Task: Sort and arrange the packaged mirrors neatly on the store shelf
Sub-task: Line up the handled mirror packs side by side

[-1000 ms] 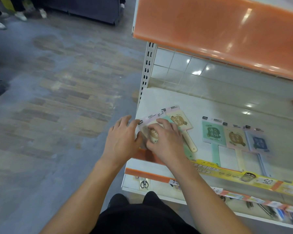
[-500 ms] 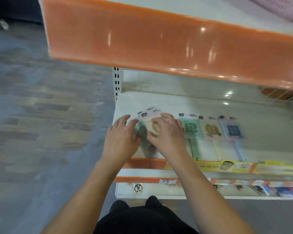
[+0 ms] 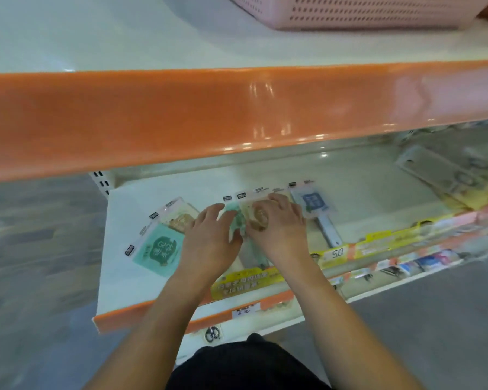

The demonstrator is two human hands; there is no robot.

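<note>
Packaged hand mirrors lie on the white shelf (image 3: 119, 277). At its left end a green mirror pack (image 3: 158, 250) lies askew, with a beige mirror pack (image 3: 179, 218) behind it. In the middle, my left hand (image 3: 209, 240) holds a second green pack (image 3: 237, 220) between fingers and thumb. Beside it my right hand (image 3: 282, 226) curls over a second beige pack (image 3: 258, 218). Both packs sit low over the shelf, their handles hidden under my hands. A blue mirror pack (image 3: 312, 201) lies flat just right of my right hand, handle toward me.
The orange front of the upper shelf (image 3: 209, 114) overhangs close above. A pink perforated basket (image 3: 378, 12) stands on it. A yellow price strip (image 3: 378, 240) runs along the front edge. Other packaged goods (image 3: 445, 175) lie at the far right, small items (image 3: 423, 261) on the shelf below.
Both hands moved right along the shelf, from the left-end stack to beside the blue pack, taking a green and a beige pack along. My head dropped closer to the shelf.
</note>
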